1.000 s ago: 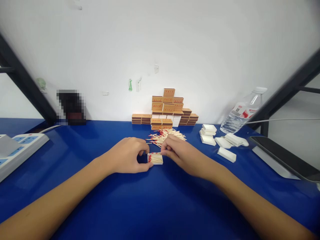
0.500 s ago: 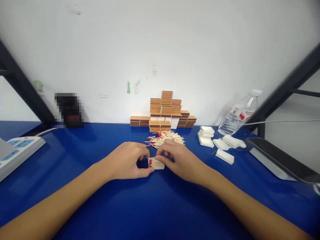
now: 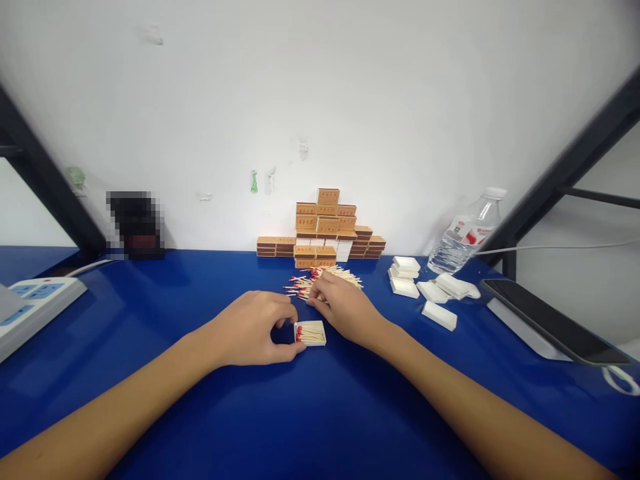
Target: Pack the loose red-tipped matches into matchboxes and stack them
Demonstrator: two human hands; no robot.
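My left hand [image 3: 263, 328] grips the left end of a small white matchbox tray [image 3: 320, 343] between thumb and fingers. Red-headed matches [image 3: 311, 333] lie side by side in the tray, heads toward the left. Just behind it, my right hand [image 3: 340, 303] is at the near edge of a loose pile of matches [image 3: 345, 272]. Its fingers are curled together, and whatever is between the fingertips is hidden.
Stacked matchboxes [image 3: 327, 223] stand against the wall behind the pile. White trays [image 3: 404, 287] lie to the right, near a leaning water bottle [image 3: 467, 230] and a phone [image 3: 550, 320]. A power strip [image 3: 50, 303] lies at the left.
My right hand has left the tray and moved back to the match pile. My left hand still holds the tray. The whole view has shifted slightly.
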